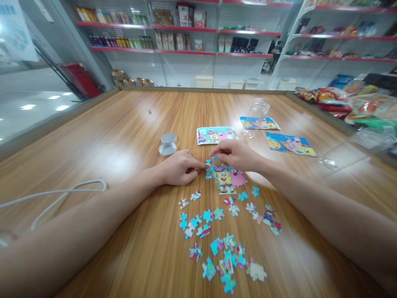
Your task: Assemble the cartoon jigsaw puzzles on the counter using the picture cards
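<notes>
A partly joined cartoon puzzle (228,178) lies on the wooden table (124,136). My left hand (178,167) rests beside its left edge, fingers curled, index and thumb pressing on the edge pieces. My right hand (235,155) hovers over the puzzle's top edge, fingers pinched on a small blue puzzle piece (215,158). Several loose puzzle pieces (223,244) are scattered on the table nearer to me.
Two round metal lids (168,144) sit left of the hands. Three printed cartoon cards (216,135) and a clear jar (256,118) on its side lie beyond. A white cable (58,196) curls at left. Snack bags (347,101) line the right edge; shelves stand behind.
</notes>
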Motion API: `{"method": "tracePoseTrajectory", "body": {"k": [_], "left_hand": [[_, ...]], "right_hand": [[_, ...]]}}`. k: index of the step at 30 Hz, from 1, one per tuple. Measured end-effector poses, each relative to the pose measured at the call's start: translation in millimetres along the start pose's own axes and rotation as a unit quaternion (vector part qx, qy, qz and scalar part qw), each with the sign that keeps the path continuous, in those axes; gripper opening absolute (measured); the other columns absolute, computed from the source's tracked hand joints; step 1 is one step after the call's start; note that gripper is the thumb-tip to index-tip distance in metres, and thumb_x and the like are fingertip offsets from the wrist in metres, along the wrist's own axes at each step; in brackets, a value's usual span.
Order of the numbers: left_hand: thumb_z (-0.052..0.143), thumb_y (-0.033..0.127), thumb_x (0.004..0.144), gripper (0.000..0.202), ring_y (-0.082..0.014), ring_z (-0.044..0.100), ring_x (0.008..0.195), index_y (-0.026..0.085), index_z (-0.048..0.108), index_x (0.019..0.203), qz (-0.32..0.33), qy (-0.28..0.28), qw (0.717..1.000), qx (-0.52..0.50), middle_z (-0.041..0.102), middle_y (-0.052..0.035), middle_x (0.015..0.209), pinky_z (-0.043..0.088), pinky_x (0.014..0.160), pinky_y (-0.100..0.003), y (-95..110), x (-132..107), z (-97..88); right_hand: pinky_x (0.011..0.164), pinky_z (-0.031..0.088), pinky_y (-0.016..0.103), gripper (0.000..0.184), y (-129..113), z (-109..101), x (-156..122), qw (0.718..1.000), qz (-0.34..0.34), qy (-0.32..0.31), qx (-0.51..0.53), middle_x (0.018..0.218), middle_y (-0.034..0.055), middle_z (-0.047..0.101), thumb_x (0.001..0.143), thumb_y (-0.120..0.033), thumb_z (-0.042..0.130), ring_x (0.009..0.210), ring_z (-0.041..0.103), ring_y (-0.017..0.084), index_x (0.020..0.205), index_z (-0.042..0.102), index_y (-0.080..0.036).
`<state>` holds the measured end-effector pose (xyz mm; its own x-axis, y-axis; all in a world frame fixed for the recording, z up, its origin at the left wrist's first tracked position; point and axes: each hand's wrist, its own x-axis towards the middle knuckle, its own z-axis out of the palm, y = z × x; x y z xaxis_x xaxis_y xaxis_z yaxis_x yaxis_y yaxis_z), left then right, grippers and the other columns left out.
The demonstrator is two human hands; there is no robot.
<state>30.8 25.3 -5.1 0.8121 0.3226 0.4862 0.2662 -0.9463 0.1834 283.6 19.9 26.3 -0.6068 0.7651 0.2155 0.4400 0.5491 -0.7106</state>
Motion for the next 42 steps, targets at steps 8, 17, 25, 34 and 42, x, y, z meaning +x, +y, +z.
{"method": "tracePoseTrajectory", "body": {"k": [8, 17, 25, 34, 42], "left_hand": [[0.051, 0.011, 0.078, 0.043, -0.0121, 0.055, 0.047, 0.019, 0.076, 0.113, -0.004, -0.005, 1.000, -0.003, 0.062, 0.0036, 0.052, 0.047, 0.068, -0.031, -2.0, -1.7, 2.1], [0.051, 0.011, 0.077, 0.040, -0.0144, 0.056, 0.050, 0.018, 0.077, 0.106, -0.006, -0.002, 1.000, 0.008, 0.061, 0.0025, 0.051, 0.045, 0.066, -0.031, 1.0, 0.1, 0.0], [0.051, 0.011, 0.077, 0.040, -0.0139, 0.057, 0.051, 0.018, 0.077, 0.107, -0.007, -0.011, 1.000, 0.003, 0.062, 0.0028, 0.053, 0.046, 0.067, -0.031, 1.0, 0.0, -0.6], [0.052, 0.010, 0.077, 0.039, -0.0146, 0.058, 0.052, 0.017, 0.077, 0.106, -0.006, -0.002, 1.000, 0.008, 0.063, 0.0024, 0.053, 0.045, 0.067, -0.032, 0.8, -0.8, 0.1], [0.053, 0.012, 0.077, 0.038, -0.0154, 0.060, 0.054, 0.018, 0.077, 0.106, -0.004, -0.007, 1.000, 0.011, 0.064, 0.0014, 0.054, 0.045, 0.066, -0.031, 0.6, -0.2, -0.9]], "right_hand": [[0.061, 0.042, 0.027, 0.019, 7.6, 14.6, 6.9, 1.000, 0.027, 0.008, -0.006, 0.074, 0.0022, 0.066, 0.089, -0.016, 0.058, 0.065, 0.054, 0.011, 0.097, 0.074, -0.011], [0.065, 0.048, 0.027, 0.018, 10.2, 23.8, 5.1, 0.998, 0.015, 0.027, 0.051, 0.080, 0.0022, 0.065, 0.087, -0.017, 0.062, 0.071, 0.058, 0.013, 0.102, 0.071, -0.013], [0.074, 0.054, 0.031, 0.016, 14.8, 27.1, 9.0, 0.989, -0.001, 0.116, 0.096, 0.086, 0.0034, 0.070, 0.082, -0.019, 0.070, 0.077, 0.064, 0.015, 0.098, 0.069, -0.015], [0.076, 0.056, 0.033, 0.011, 16.6, 26.5, 7.5, 0.994, -0.012, 0.090, 0.054, 0.089, 0.0054, 0.073, 0.083, -0.017, 0.068, 0.081, 0.068, 0.016, 0.094, 0.070, -0.015], [0.073, 0.055, 0.031, 0.009, 15.8, 28.2, 5.8, 0.993, -0.008, 0.108, 0.036, 0.085, 0.0040, 0.073, 0.081, -0.015, 0.069, 0.076, 0.066, 0.015, 0.090, 0.070, -0.015]]}}
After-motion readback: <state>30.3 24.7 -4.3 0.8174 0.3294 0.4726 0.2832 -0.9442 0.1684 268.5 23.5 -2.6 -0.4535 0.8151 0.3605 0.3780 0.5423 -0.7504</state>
